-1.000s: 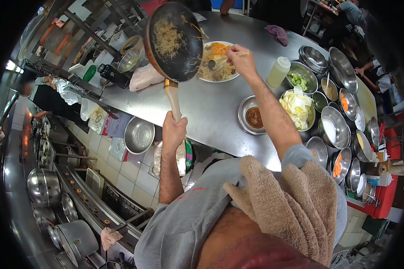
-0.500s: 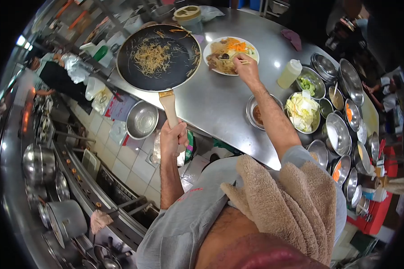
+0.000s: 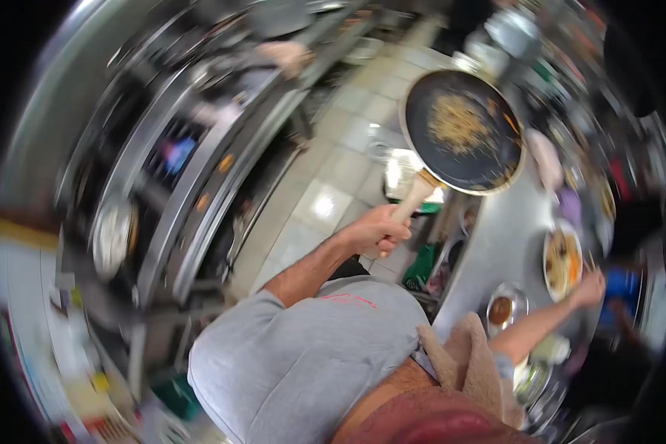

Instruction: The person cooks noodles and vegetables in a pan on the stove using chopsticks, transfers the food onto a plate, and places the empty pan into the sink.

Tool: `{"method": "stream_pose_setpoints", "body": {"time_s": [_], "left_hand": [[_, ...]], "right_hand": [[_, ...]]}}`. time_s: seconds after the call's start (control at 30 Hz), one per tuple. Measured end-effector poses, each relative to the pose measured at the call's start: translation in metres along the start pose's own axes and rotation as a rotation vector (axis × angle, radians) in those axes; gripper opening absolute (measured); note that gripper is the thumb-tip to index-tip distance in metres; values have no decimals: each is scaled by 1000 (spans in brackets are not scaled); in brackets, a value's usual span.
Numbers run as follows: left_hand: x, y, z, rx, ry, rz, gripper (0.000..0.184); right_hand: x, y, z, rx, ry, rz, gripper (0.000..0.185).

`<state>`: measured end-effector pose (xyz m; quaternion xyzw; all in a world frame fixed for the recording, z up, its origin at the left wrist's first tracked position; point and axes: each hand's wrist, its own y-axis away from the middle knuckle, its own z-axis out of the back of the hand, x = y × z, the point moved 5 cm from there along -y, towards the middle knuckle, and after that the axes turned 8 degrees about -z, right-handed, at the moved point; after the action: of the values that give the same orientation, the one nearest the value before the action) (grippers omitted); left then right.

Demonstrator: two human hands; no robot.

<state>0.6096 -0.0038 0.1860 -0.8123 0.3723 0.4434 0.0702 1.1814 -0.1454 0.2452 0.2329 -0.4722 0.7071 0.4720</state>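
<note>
My left hand (image 3: 386, 229) is closed round the pale handle (image 3: 414, 200) of a black frying pan (image 3: 451, 169). Thin golden shreds (image 3: 455, 124) lie in the pan, with a few orange strips at its rim. The pan is held over the floor beside the counter's edge. At the far right, my right hand (image 3: 589, 287) grips chopsticks (image 3: 591, 262), blurred, at the side of an oval white plate (image 3: 547, 275). On that plate are orange strips, noodle-like food and other toppings. A steel bowl (image 3: 522, 300) with brown sauce (image 3: 500, 311) sits near my right forearm.
The steel counter (image 3: 488, 237) runs along my right, with a squeeze bottle (image 3: 553, 348) and bowls of greens (image 3: 529, 385) by my right arm. A stove line (image 3: 222, 174) with pots stands to the left. Tiled floor (image 3: 303, 207) lies between; a person's dark clothing shows at the top.
My view has swung left toward the stove. The pan, still in my left hand, has come away from above the counter. My right hand's chopsticks have moved off the food to the plate's side.
</note>
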Motion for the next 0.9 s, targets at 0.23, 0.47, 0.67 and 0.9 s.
{"method": "stream_pose_setpoints", "body": {"time_s": [0.23,0.47,0.67,0.9], "left_hand": [[-11,146,45,-221,13,-196,27],[-40,359,76,-660,-48,-633,26],[-17,590,111,-989,-25,-946,26],[45,804,133,-1509,134,-1123,20]], "right_hand": [[129,107,-47,193,-785,-53,19],[202,351,-119,938,-1013,-120,22],[225,592,-75,1380,-930,-170,26],[251,784,-8,1622,-678,-99,29]]}}
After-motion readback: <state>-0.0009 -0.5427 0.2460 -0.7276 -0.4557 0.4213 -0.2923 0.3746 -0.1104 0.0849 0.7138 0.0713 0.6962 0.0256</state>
